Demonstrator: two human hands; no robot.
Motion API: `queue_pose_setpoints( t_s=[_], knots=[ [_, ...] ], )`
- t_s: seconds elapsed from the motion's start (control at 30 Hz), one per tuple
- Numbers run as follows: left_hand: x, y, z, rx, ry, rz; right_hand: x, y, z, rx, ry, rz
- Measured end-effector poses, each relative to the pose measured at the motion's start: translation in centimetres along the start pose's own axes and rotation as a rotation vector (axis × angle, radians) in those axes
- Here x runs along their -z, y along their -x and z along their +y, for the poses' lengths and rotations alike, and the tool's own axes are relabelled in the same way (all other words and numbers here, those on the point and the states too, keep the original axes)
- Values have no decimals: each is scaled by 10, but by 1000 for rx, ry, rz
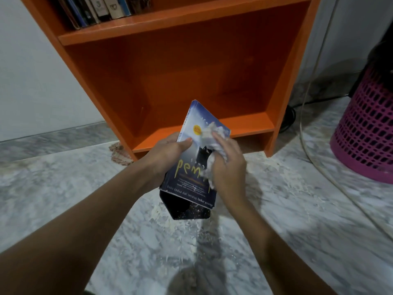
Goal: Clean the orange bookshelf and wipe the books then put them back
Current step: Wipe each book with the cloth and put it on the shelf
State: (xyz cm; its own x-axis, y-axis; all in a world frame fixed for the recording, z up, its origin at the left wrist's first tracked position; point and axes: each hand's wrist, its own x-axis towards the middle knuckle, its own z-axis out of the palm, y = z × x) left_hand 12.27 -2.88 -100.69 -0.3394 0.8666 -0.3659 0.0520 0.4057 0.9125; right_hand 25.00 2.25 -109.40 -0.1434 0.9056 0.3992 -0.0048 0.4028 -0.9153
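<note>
Item: one paperback book (191,167) with a blue cover, held tilted above the floor (85,188), top end towards the shelf. Left grip (168,154): closed on the book's left edge, thumb across the front cover, fingers behind. Right grip (228,167): bunched round a white wad (209,133), pressing it on the cover's right side. Hazards, as I judge them: the book hangs from one edge only, so a hard stroke from my right grip could twist it out of my left and drop it. A dark flap (182,206) dangles just under the book, part of the cover or a separate piece I cannot tell, and could tear or fall. Below both grips: marble floor with pale specks. Beyond my left grip: a checked rag (120,154) against the shelf's foot, left of the opening and out of the path. Straight ahead: the orange bookshelf (191,22), with its lower compartment (191,81) facing the book, probably where it returns. Higher up: shelved books (102,9), leaning. Far off my right grip: a black cable (289,118) by the wall and a pink basket (368,128), both well apart.
</note>
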Motion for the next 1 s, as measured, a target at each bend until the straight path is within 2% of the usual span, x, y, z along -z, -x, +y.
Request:
queue_pose_setpoints(
  t_s=[0.03, 0.1, 0.2, 0.27, 0.3, 0.4, 0.47, 0.5, 0.57, 0.63, 0.7, 0.8, 0.83, 0.87, 0.97, 1.0],
  knots=[
    [-1, 0, 0, -4, 10, 11, -5, 11, 3, 61, 2, -42],
    [0, -1, 0, -17, 37, 40, -10, 36, 11, 303, 30, -119],
    [5, -3, -2, -25, 37, 84, -12, 69, 18, 662, 3, -380],
    [7, -6, -4, 0, 47, 95, -11, 76, 18, 759, -31, -493],
    [7, -8, -5, 13, 54, 101, -9, 76, 16, 755, -53, -476],
    [6, -13, -7, 8, 58, 122, -5, 62, 6, 580, -164, -181],
    [7, -15, -9, 17, 36, 114, -3, 44, -5, 305, -189, 45],
    [6, -16, -9, 32, 34, 106, -2, 33, -9, 151, -189, 100],
    [3, -18, -9, 51, 49, 79, -4, 16, -7, -95, -175, 104],
    [-2, -19, -8, 40, 43, 48, -9, 15, 2, -237, -153, 88],
    [-6, -21, -9, 13, 40, 65, -11, 31, 4, -162, -107, 76],
    [-5, -23, -11, -33, 45, 148, -7, 65, 19, 255, -112, -138],
    [-4, -24, -11, -40, 48, 168, -6, 72, 23, 313, -124, -157],
    [-4, -24, -11, -44, 55, 185, -7, 74, 25, 253, -163, -90],
    [-3, -23, -10, -46, 72, 210, -4, 55, 16, -326, -398, 391],
    [-4, -23, -9, -48, 65, 207, -2, 43, 18, -470, -441, 474]
  ],
)
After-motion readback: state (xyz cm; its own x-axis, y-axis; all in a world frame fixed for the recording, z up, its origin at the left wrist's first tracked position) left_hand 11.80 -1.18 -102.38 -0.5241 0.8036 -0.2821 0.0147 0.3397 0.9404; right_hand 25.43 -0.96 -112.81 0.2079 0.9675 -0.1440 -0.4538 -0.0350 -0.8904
